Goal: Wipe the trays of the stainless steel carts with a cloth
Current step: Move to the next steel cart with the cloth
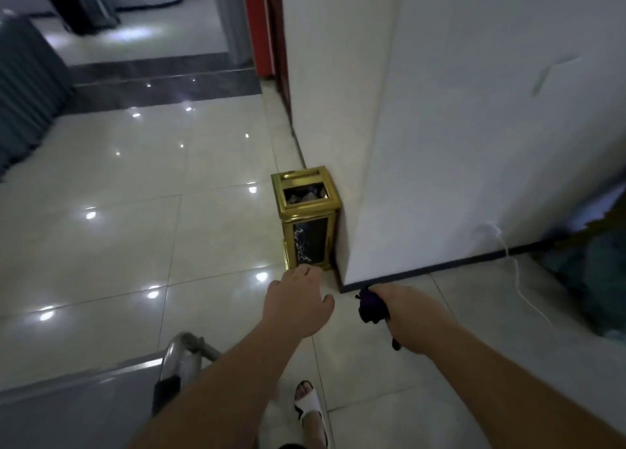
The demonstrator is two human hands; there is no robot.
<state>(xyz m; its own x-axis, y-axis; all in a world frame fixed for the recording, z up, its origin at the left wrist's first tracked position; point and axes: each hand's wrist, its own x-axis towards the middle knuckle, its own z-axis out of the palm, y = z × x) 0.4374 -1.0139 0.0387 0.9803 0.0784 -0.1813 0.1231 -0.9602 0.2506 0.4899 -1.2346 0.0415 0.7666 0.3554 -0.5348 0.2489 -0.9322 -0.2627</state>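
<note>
Setting: Glossy pale floor tiles [142,232] are shown running along a white wall [474,144], with ceiling lights mirrored in the glaze.
Right hand: The right hand [411,316] is seen clamped round a dark purple cloth [372,308], which is bunched in the fist and hangs out below it.
Left hand: The left hand [298,301] is held forward with fingers relaxed and apart; nothing is gripped.
Cart: One corner of a stainless steel cart [101,401] is caught at the lower left edge, its tubular handle [184,354] just beside the left forearm.
Nearby: A gold-trimmed waste bin [306,221] stands against the wall corner, beyond the left hand; a white cable [515,269] trails down the wall to the floor; a foot in a white sandal [310,408] is set on the tiles.
Progress: No wiping is under way, the cloth being held clear of the cart. Whether this tray is already wiped cannot be judged; the person is judged to be between carts or approaching one.
Hidden: Most of the cart is cut off by the frame, and other carts are not shown. Dark greenish shapes at the far right are blurred beyond naming.
</note>
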